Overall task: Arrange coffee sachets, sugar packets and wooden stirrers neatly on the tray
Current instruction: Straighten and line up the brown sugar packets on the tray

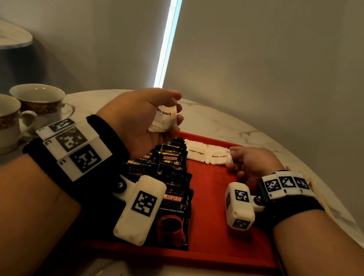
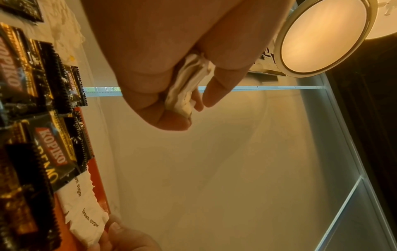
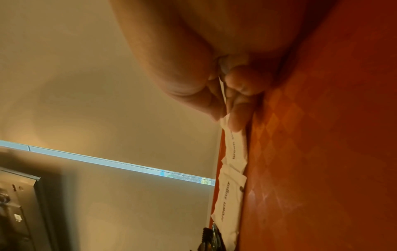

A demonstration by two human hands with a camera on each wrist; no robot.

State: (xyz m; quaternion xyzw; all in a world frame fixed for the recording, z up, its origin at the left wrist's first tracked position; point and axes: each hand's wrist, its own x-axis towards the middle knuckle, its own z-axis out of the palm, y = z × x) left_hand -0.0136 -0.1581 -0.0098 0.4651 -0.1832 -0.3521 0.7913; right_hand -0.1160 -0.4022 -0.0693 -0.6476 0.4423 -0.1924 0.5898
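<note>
My left hand (image 1: 141, 117) is up over the tray (image 1: 210, 213), fingers clamped on a few sugar packets (image 1: 164, 118). Right hand (image 1: 250, 162) pinches the end packet (image 1: 219, 158) at the tray's far edge, beside the coffee sachets (image 1: 171, 171).

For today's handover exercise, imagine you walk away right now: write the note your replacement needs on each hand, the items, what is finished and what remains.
Left hand: raised above the red tray, holding a small stack of brown sugar packets.
Right hand: low on the tray, pinching the edge of the second laid sugar packet.
Done: Kopiko coffee sachets overlapped in a column on the tray's left; two sugar packets in a row along the far edge.
Left: lay the held packets, then the wooden stirrers, which lie on the table right of the tray.
</note>
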